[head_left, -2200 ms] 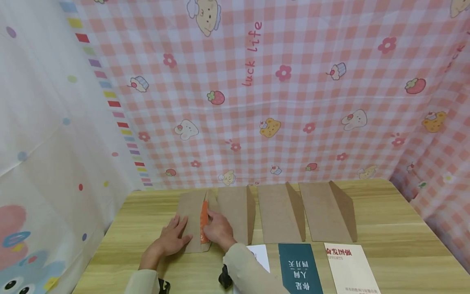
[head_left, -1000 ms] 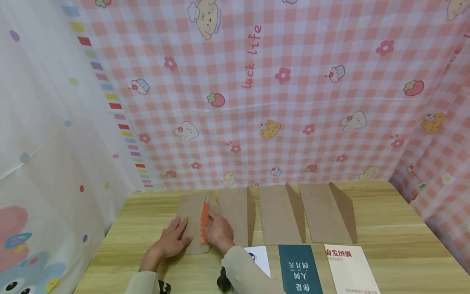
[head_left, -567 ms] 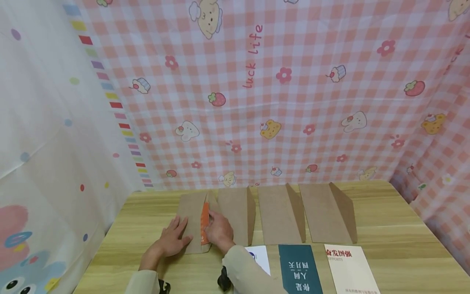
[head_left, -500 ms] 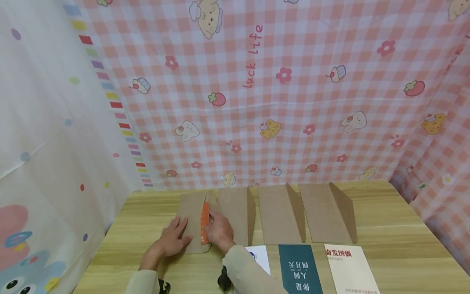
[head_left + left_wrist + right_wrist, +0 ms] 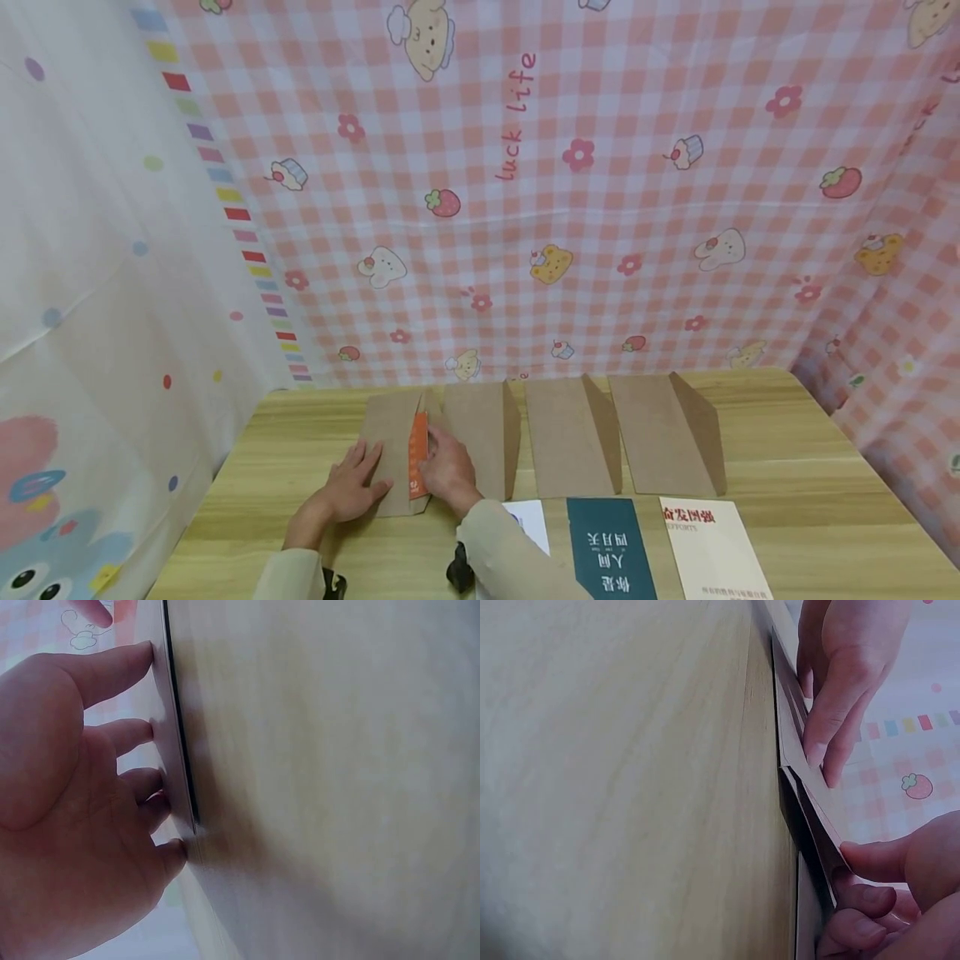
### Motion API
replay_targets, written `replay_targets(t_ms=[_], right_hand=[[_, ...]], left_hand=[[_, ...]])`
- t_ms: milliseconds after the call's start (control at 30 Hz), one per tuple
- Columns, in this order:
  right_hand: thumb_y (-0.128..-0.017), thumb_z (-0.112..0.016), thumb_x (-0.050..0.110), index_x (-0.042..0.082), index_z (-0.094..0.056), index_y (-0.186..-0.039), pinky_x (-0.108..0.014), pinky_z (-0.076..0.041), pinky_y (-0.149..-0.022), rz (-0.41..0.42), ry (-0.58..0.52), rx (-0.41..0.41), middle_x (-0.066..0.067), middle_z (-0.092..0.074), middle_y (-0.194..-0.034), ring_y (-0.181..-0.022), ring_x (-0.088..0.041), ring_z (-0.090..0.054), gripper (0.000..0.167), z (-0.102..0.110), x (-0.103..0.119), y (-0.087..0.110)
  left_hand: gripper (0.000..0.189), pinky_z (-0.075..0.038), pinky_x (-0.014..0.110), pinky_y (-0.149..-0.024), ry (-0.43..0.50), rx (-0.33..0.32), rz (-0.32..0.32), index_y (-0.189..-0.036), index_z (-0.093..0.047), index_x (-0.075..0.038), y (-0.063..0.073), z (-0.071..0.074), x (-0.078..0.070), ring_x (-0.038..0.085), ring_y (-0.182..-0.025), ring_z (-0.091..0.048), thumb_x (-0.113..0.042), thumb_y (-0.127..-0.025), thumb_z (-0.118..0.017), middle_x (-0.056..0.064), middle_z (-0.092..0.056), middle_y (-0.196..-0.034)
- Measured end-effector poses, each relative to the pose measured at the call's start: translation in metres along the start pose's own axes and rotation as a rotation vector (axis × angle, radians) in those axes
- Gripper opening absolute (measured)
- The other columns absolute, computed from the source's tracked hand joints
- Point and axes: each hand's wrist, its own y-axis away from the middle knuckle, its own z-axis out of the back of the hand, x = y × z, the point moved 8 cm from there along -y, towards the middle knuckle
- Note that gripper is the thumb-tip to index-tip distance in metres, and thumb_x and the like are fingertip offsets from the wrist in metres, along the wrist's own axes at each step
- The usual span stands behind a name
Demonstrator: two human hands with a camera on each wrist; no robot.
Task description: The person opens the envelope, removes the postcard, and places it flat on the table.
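A brown kraft envelope (image 5: 388, 454) lies at the left of the row, its flap side to the right. My left hand (image 5: 350, 487) rests on its left part with fingers spread; in the left wrist view the fingertips (image 5: 142, 656) touch its surface. An orange card (image 5: 416, 467) with pale print shows as a narrow strip at the envelope's opening, the rest hidden inside. My right hand (image 5: 447, 467) pinches the card at its right edge. From the right wrist view, the right thumb (image 5: 877, 859) lies on top, with curled fingers underneath.
Three more kraft envelopes, the nearest one (image 5: 476, 425) partly behind my right hand, lie rightward with flaps raised. In front are a white card (image 5: 531, 521) partly under my right sleeve, a dark teal card (image 5: 611, 533) and a cream card (image 5: 712, 542). A checked cloth (image 5: 480, 208) hangs behind the table.
Hardly anything differs: both hands keep their places on the envelope and the orange card. Slightly more of the card's print shows now, and the head view has shifted a little.
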Motion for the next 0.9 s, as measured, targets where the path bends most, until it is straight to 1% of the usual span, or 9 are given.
replay_targets(t_ms=[167, 300, 567, 733, 900], right_hand=[[-0.082, -0.067, -0.006, 0.005, -0.058, -0.137, -0.022, -0.033, -0.047, 0.029, -0.037, 0.003, 0.005, -0.05, -0.066, -0.055, -0.008, -0.044, 0.057, 0.0009, 0.0019, -0.0003], [-0.08, -0.064, -0.01, 0.003, -0.058, -0.136, -0.021, -0.035, -0.049, 0.062, -0.054, 0.002, 0.006, -0.051, -0.067, -0.057, -0.007, -0.044, 0.058, 0.0011, 0.0049, -0.0006], [-0.084, -0.064, -0.008, 0.002, -0.061, -0.132, -0.02, -0.036, -0.054, 0.077, -0.06, 0.019, 0.005, -0.05, -0.072, -0.063, -0.007, -0.045, 0.049, 0.0028, 0.0084, 0.0011], [-0.083, -0.063, -0.009, 0.0, -0.066, -0.125, -0.021, -0.038, -0.058, 0.106, -0.048, 0.017, -0.001, -0.054, -0.076, -0.067, -0.009, -0.046, 0.043, 0.0054, 0.0094, 0.0012], [-0.082, -0.063, -0.009, 0.0, -0.07, -0.118, -0.024, -0.044, -0.063, 0.117, -0.038, 0.021, -0.008, -0.063, -0.088, -0.074, -0.012, -0.049, 0.038, 0.0063, 0.0093, 0.0019]], left_hand=[[0.069, -0.006, 0.071, -0.113, -0.003, 0.009, 0.005, -0.152, -0.027, 0.007, 0.0002, 0.0005, 0.0, 0.053, -0.146, -0.004, -0.026, -0.1, -0.056, 0.037, -0.008, -0.157], [0.069, -0.006, 0.07, -0.113, -0.008, 0.013, 0.016, -0.153, -0.027, 0.005, 0.0008, 0.0011, 0.0017, 0.052, -0.147, -0.004, -0.028, -0.1, -0.055, 0.035, -0.008, -0.158], [0.069, -0.006, 0.07, -0.113, -0.004, 0.018, 0.021, -0.153, -0.026, 0.006, 0.0008, 0.002, 0.0018, 0.053, -0.146, -0.004, -0.028, -0.1, -0.055, 0.036, -0.009, -0.158], [0.069, -0.006, 0.069, -0.114, -0.006, 0.025, 0.027, -0.153, -0.026, 0.006, 0.0005, 0.002, -0.0002, 0.053, -0.146, -0.004, -0.028, -0.1, -0.054, 0.035, -0.008, -0.158], [0.068, -0.006, 0.069, -0.114, -0.017, 0.032, 0.032, -0.153, -0.025, 0.005, -0.0011, 0.0012, -0.0004, 0.053, -0.146, -0.004, -0.028, -0.101, -0.054, 0.035, -0.009, -0.158]])
